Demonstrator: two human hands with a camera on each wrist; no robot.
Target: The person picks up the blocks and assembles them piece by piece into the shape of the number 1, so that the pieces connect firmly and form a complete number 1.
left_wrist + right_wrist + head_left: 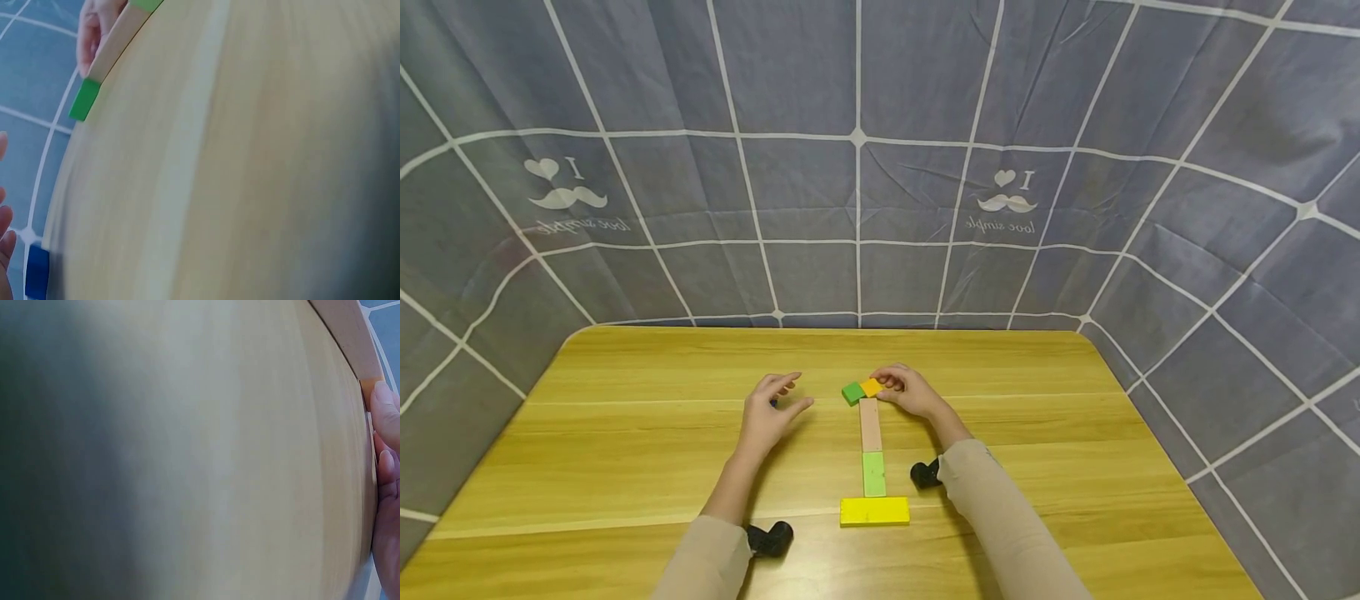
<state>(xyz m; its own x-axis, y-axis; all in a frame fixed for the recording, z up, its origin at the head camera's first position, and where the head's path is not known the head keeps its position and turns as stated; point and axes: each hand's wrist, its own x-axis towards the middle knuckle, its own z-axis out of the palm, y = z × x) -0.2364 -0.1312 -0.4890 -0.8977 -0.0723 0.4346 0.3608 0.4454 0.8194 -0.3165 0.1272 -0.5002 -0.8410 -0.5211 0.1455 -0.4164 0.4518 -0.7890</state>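
Note:
My right hand pinches an orange block between thumb and fingers; in the right wrist view the thumb lies against its edge. Left of it, a green block sits at an angle. Below these two, a pale pinkish wooden block and a light green block lie end to end, above a yellow block set crosswise. My left hand hovers to the left with fingers spread apart and nothing between them. A blue block is beside it, mostly hidden behind the hand in the head view.
The blocks lie on a wood-grain table. A grey curtain with white lines stands behind its far edge and along the sides. Black wrist devices stick out from both sleeves near the tabletop.

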